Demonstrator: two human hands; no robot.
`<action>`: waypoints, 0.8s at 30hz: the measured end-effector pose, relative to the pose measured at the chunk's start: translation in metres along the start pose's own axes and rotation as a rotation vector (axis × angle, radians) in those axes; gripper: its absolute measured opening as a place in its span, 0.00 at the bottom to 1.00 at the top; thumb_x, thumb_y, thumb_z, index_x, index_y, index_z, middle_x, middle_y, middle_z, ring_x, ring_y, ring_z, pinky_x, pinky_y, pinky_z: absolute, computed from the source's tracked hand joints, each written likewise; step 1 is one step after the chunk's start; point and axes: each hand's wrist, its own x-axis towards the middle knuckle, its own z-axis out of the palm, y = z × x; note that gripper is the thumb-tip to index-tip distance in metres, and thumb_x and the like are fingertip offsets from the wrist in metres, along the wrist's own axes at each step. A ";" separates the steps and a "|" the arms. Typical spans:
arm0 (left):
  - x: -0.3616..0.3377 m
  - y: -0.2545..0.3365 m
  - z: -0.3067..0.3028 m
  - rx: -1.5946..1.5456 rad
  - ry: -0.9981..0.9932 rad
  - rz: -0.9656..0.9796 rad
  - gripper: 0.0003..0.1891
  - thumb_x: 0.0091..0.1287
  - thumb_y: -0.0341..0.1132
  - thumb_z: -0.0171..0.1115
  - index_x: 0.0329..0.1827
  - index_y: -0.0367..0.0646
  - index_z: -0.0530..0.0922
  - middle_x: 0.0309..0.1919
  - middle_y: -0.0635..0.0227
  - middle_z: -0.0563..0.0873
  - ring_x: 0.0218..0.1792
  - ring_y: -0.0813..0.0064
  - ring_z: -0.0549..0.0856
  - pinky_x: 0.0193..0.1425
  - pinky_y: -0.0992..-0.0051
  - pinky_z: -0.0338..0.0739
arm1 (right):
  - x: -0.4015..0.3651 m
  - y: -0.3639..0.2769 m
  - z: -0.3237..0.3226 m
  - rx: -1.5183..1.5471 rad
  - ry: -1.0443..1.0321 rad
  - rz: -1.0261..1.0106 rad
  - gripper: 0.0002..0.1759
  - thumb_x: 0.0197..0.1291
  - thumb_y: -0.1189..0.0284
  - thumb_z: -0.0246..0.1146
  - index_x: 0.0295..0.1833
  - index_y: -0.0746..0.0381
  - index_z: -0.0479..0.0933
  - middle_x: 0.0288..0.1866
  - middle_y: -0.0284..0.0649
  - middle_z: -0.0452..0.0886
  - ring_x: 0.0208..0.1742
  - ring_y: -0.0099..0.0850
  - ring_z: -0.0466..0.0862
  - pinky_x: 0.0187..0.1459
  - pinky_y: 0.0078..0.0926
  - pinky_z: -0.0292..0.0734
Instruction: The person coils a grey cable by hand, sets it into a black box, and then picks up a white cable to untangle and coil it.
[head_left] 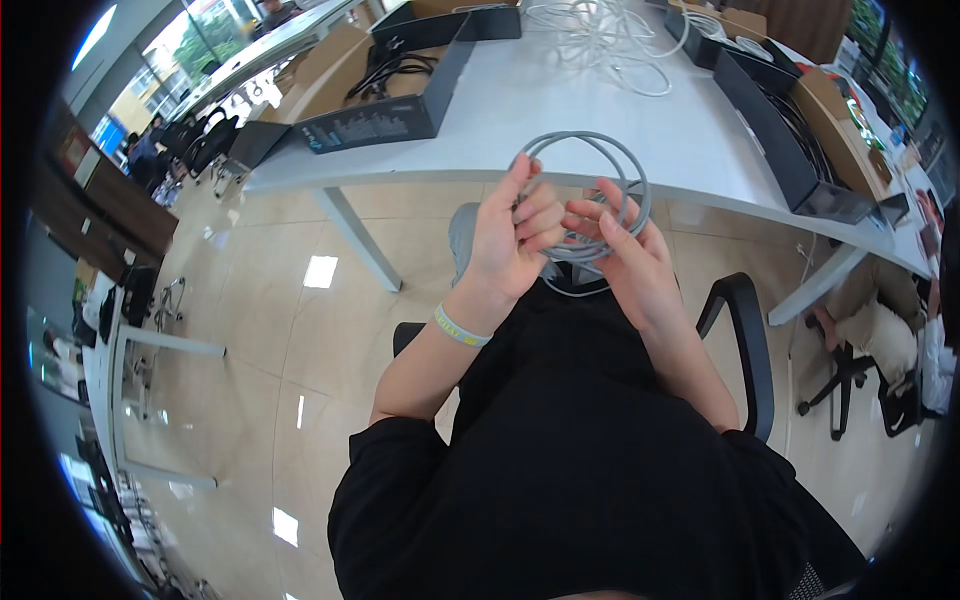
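Seated person coiling a grey cable (585,137), held just in front of the near edge of the tabletop (690,150), above the lap. Left hand (505,245): fingers curled round the left side of the coil, thumb raised along the loop. Right hand (625,260): fingers closed on the lower right turns, pinching them together. The step in hand appears to be gathering the loops evenly. The next move calls for one hand to hold the coil steady while the other takes in the strand curving below. On the tabletop: white cable (600,40), black box (385,120).
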 end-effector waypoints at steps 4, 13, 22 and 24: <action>0.014 0.003 0.000 0.369 -0.035 -0.242 0.09 0.69 0.42 0.46 0.40 0.46 0.68 0.14 0.82 0.58 0.12 0.90 0.55 0.13 0.89 0.49 | 0.002 -0.009 -0.014 -0.017 0.099 -0.026 0.21 0.64 0.68 0.51 0.60 0.64 0.61 0.40 0.39 0.76 0.40 0.27 0.77 0.42 0.25 0.71; 0.031 -0.030 -0.011 1.144 -0.127 -0.069 0.14 0.65 0.35 0.53 0.51 0.41 0.71 0.17 0.78 0.68 0.13 0.90 0.67 0.13 0.86 0.59 | -0.003 -0.009 -0.048 0.013 -0.027 0.023 0.20 0.67 0.60 0.43 0.32 0.64 0.70 0.12 0.29 0.61 0.12 0.16 0.56 0.16 0.18 0.55; 0.039 -0.054 -0.024 1.657 -0.587 0.490 0.26 0.55 0.28 0.55 0.60 0.41 0.66 0.55 0.53 0.68 0.56 0.62 0.69 0.62 0.66 0.59 | -0.014 -0.010 -0.064 -0.042 -1.067 0.127 0.34 0.63 0.49 0.44 0.30 0.71 0.80 0.08 0.31 0.64 0.08 0.20 0.63 0.10 0.19 0.53; 0.044 -0.063 -0.031 1.169 -0.683 0.181 0.30 0.55 0.29 0.54 0.64 0.42 0.59 0.53 0.55 0.70 0.53 0.61 0.70 0.59 0.67 0.61 | -0.014 -0.016 -0.058 -0.015 -1.116 0.184 0.34 0.63 0.50 0.44 0.33 0.73 0.79 0.08 0.31 0.63 0.08 0.21 0.63 0.11 0.20 0.55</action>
